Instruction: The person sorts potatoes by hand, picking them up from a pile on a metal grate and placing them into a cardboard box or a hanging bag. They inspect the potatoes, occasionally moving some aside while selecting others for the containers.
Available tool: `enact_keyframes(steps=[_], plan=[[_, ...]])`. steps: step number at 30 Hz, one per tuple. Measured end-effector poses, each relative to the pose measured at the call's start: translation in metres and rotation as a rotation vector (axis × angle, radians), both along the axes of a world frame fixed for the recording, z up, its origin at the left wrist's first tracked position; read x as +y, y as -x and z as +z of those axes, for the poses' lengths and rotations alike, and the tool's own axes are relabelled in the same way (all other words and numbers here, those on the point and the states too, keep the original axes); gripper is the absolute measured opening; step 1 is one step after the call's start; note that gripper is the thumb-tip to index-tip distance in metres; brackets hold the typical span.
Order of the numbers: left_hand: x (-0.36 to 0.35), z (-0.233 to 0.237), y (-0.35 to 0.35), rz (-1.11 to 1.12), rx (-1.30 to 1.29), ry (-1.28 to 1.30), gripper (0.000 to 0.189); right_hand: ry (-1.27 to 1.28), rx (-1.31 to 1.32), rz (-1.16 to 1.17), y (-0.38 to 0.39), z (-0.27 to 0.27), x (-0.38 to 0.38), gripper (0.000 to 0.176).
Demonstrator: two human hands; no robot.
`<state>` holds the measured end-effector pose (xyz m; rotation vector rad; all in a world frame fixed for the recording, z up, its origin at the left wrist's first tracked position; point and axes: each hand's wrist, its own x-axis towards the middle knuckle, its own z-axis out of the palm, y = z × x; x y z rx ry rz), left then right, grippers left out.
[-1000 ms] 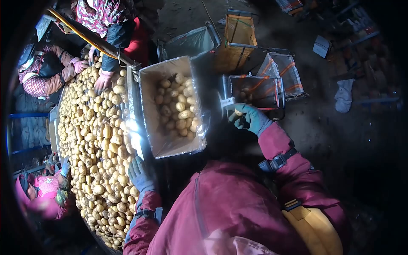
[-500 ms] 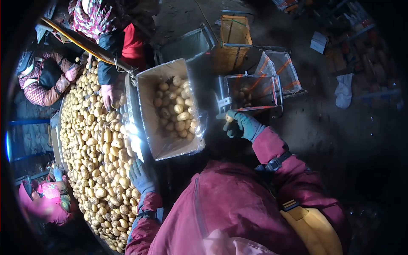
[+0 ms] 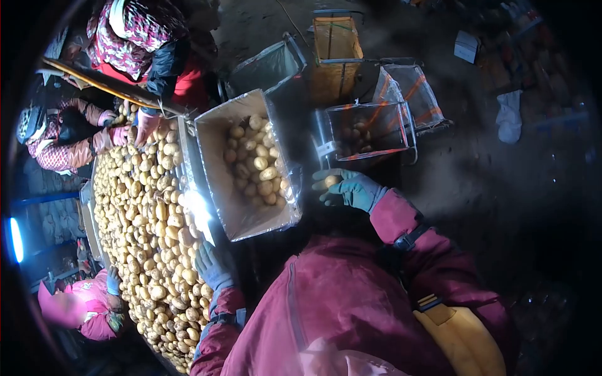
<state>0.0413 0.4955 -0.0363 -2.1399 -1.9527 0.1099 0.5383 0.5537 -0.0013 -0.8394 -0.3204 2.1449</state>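
My right hand [image 3: 351, 189], in a grey-green glove, holds a potato [image 3: 332, 181] between its thumb and fingers, to the right of a lined box [image 3: 249, 227] partly filled with potatoes. My left hand [image 3: 212, 266], also gloved, lies with its fingers stretched out at the near edge of a broad heap of potatoes [image 3: 150, 232]. Nothing shows in that hand, though its palm side is hidden. The heap spreads over a table whose metal rim [image 3: 199, 210] shines under bright light.
A frame holding a bag with orange stripes [image 3: 376, 135] and some potatoes stands beyond my right hand. Behind it are a yellow bag frame [image 3: 335, 37] and a grey-green bin [image 3: 263, 66]. Several co-workers [image 3: 135, 31] line the heap's far and left sides. A pole [image 3: 113, 88] crosses above it.
My right hand has shifted slightly left with the potato and its fingers have loosened around it. A co-worker's hand at the heap's far end has moved back. My left hand stays beside the heap.
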Motion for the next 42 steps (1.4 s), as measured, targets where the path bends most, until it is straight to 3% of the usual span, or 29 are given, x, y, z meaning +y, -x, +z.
enact_keyframes(steps=[11, 15, 19, 22, 31, 34, 42], plan=[[-0.003, -0.015, 0.018, 0.007, 0.107, 0.022, 0.058, 0.174, -0.130, 0.081, 0.022, -0.027, -0.018, 0.029], [-0.005, -0.017, 0.031, -0.014, 0.148, 0.077, 0.061, 0.290, -0.187, 0.166, 0.027, -0.041, -0.018, 0.035], [0.000, -0.002, 0.013, -0.026, 0.046, 0.052, 0.076, 0.449, -0.126, 0.316, 0.024, -0.061, -0.012, 0.040], [0.004, 0.005, 0.005, -0.043, 0.056, 0.069, 0.076, 0.501, -0.039, 0.316, 0.025, -0.086, -0.017, 0.041], [0.008, 0.021, -0.019, 0.018, 0.030, 0.175, 0.089, 0.525, 0.045, 0.161, 0.038, -0.135, -0.039, 0.040], [0.008, 0.018, -0.017, 0.027, 0.019, 0.178, 0.084, 0.474, 0.053, 0.134, 0.041, -0.144, -0.045, 0.041], [0.007, 0.017, -0.012, 0.010, 0.048, 0.189, 0.084, 0.395, 0.059, 0.210, 0.039, -0.130, -0.030, 0.037]])
